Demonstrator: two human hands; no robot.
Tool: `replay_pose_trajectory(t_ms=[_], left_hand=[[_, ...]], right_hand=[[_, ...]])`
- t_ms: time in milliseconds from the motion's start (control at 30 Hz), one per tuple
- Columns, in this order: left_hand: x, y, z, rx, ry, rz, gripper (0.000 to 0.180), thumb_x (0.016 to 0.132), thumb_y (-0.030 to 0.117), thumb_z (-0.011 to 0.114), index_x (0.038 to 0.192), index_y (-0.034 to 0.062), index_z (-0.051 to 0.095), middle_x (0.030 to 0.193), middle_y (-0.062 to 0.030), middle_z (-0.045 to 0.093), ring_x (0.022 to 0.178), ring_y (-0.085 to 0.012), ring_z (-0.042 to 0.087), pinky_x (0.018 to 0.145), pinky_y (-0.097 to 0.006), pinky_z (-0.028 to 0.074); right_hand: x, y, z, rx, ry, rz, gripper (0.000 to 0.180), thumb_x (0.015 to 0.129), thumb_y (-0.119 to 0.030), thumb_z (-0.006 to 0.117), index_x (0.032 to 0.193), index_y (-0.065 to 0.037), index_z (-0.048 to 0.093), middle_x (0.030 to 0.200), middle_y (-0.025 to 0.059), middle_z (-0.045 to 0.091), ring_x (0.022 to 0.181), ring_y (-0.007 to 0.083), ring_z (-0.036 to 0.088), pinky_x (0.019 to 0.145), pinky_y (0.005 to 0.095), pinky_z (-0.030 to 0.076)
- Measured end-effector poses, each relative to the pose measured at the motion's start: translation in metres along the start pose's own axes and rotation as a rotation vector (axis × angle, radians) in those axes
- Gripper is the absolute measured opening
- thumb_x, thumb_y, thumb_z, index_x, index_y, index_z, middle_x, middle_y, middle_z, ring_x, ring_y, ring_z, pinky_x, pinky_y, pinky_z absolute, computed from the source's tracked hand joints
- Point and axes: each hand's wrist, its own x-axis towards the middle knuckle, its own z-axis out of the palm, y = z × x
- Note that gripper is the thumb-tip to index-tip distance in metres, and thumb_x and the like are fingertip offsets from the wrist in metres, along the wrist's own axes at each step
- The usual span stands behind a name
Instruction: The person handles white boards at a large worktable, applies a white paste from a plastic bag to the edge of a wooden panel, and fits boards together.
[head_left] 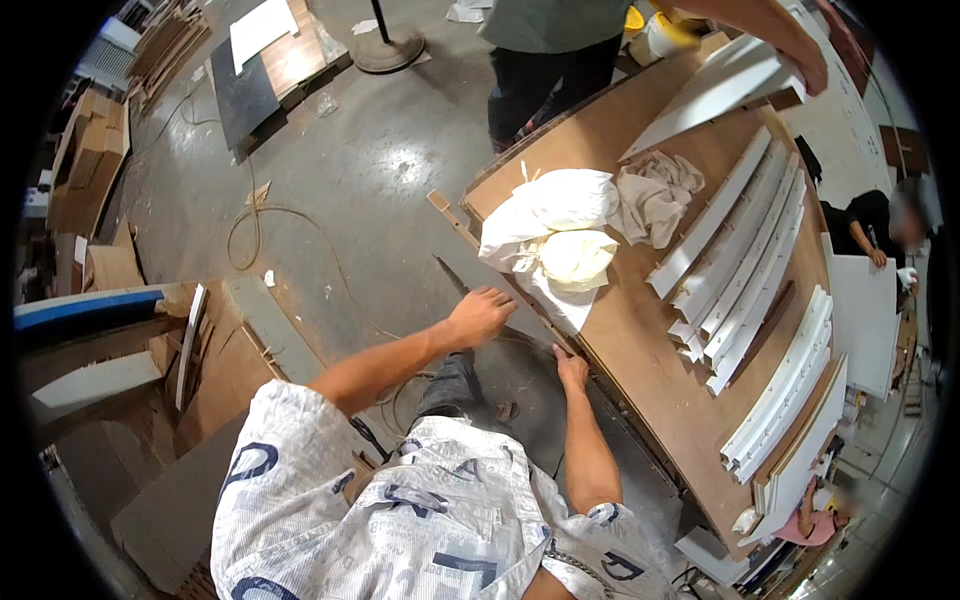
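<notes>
A long narrow wooden strip point(458, 222) lies along the left edge of the wooden worktable point(640, 350), its far end jutting past the table's corner. My right hand point(572, 368) is closed on the strip's near part, at the table edge. Just left of the strip, my left hand point(483, 316) is held with curled fingers; what is in them, if anything, is hidden. A dark, thin, pointed piece point(452, 274) shows beyond that hand, and I cannot tell whether the two touch. Closest on the tabletop is a white bag bundle point(560, 205) with a pale yellow part.
A crumpled beige cloth point(660, 195) and several white curved strips point(740, 250) lie on the table. Across it, a person's hand point(815, 75) is by a white panel point(710, 90). A hose point(240, 240) loops over the floor; a wooden frame point(220, 350) stands left.
</notes>
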Motion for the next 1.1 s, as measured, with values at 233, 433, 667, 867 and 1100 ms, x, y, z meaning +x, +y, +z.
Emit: replay_pose_trajectory(t_ms=[233,433,667,867,1100], left_hand=[[-0.084,0.002,0.065,-0.217,-0.617,-0.478,0.029,0.083,0.029,0.055,0.085,0.0009,0.062,0.088,-0.0245,0.064,0.085,-0.0415,0.061,0.074,-0.049,0.049],[-0.194,-0.044,0.194,-0.163,-0.649,-0.153,0.028,0.08,0.034,0.06,0.084,0.0085,0.069,0.081,-0.0175,0.066,0.075,-0.0384,0.064,0.064,-0.044,0.052],[-0.082,0.051,0.182,0.039,-0.841,-0.021,0.031,0.078,0.038,0.062,0.083,0.008,0.07,0.088,-0.0182,0.066,0.086,-0.0365,0.064,0.077,-0.043,0.05],[0.024,0.164,0.261,-0.064,-0.806,-0.156,0.025,0.079,0.031,0.061,0.087,0.0081,0.068,0.074,-0.0135,0.067,0.067,-0.025,0.066,0.067,-0.037,0.052],[0.047,0.484,0.302,-0.331,-1.05,0.091,0.035,0.088,0.036,0.056,0.104,0.0062,0.064,0.09,-0.0113,0.068,0.085,-0.0195,0.065,0.073,-0.032,0.05]], right_hand=[[-0.038,0.064,0.002,0.706,-0.248,0.186,0.022,0.084,-0.023,0.066,0.089,-0.001,0.064,0.069,0.0042,0.063,0.055,0.0112,0.059,0.048,0.026,0.047],[-0.124,0.19,-0.005,0.898,-0.218,0.396,0.023,0.086,-0.023,0.063,0.101,-0.006,0.063,0.081,0.0057,0.065,0.066,0.0169,0.063,0.054,0.03,0.049],[-0.272,0.363,0.054,0.743,-0.103,0.876,0.034,0.077,-0.037,0.067,0.088,-0.005,0.069,0.081,0.008,0.068,0.077,0.0243,0.065,0.071,0.0392,0.052],[-0.354,0.475,0.162,1.084,0.029,0.991,0.03,0.075,-0.027,0.069,0.079,0.003,0.068,0.07,0.0147,0.067,0.065,0.025,0.066,0.065,0.0382,0.053],[-0.409,0.582,0.169,1.705,0.306,1.101,0.014,0.074,-0.007,0.074,0.071,0.003,0.065,0.072,0.016,0.067,0.06,0.0236,0.065,0.053,0.0328,0.052]])
